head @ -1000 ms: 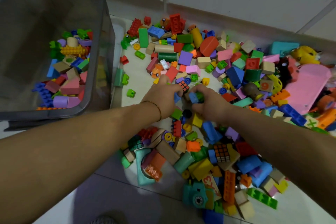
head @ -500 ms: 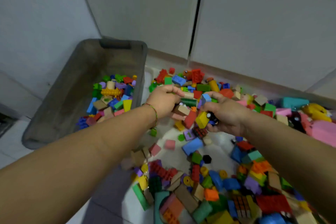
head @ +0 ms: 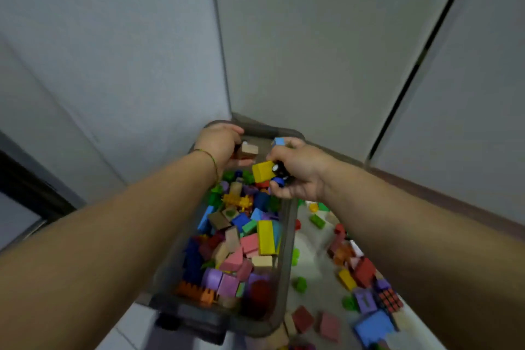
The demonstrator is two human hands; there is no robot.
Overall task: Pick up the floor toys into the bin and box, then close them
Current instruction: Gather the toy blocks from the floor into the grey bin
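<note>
Both my hands hover over the far end of the grey translucent bin [head: 285, 239], which holds many coloured blocks. My left hand [head: 220, 145] is shut on a handful of blocks, a tan wooden block [head: 249, 149] showing at its fingers. My right hand [head: 298, 169] grips a handful too: a yellow block [head: 262, 171], a light blue block [head: 279, 141] and small black and blue pieces. More toy blocks [head: 360, 273] lie scattered on the floor to the right of the bin.
White cabinet doors [head: 312, 37] and a wall rise just behind the bin. A dark door frame [head: 28, 187] stands at the left. A small puzzle cube [head: 390, 300] and a blue block [head: 373, 327] lie on the floor at lower right.
Both hands lifted handfuls of blocks from the floor pile and carried them left over the bin. The view swung left and up toward the cabinets.
</note>
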